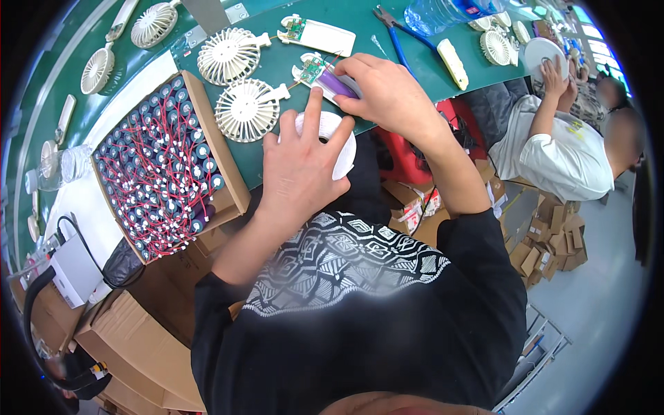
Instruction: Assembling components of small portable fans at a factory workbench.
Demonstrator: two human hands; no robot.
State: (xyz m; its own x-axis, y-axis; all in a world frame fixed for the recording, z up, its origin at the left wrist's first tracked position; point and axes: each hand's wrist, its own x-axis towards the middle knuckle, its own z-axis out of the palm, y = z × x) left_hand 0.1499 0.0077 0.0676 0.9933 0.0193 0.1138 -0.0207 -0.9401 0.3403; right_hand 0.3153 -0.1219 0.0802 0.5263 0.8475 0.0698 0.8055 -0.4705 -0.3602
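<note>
My left hand (301, 162) lies over a white tape roll (345, 155) at the table's near edge, fingers spread. Its index finger reaches toward a white fan handle shell (304, 73) with a green circuit board. My right hand (391, 97) curls over that shell, thumb and fingertips closed around a purple battery (333, 84) lying in it. The hand partly hides the battery. Close by on the left is a round white fan cage (247, 111), and another fan cage (229, 57) is beyond it. A second open handle shell (325, 36) with a circuit board lies farther back.
A cardboard box (235, 181) of wired batteries stands at left. Blue-handled pliers (401, 52), a cream handle part (452, 63) and a water bottle (436, 15) lie at back right. Below the table is a red stool (401, 155). A co-worker (560, 145) sits at right.
</note>
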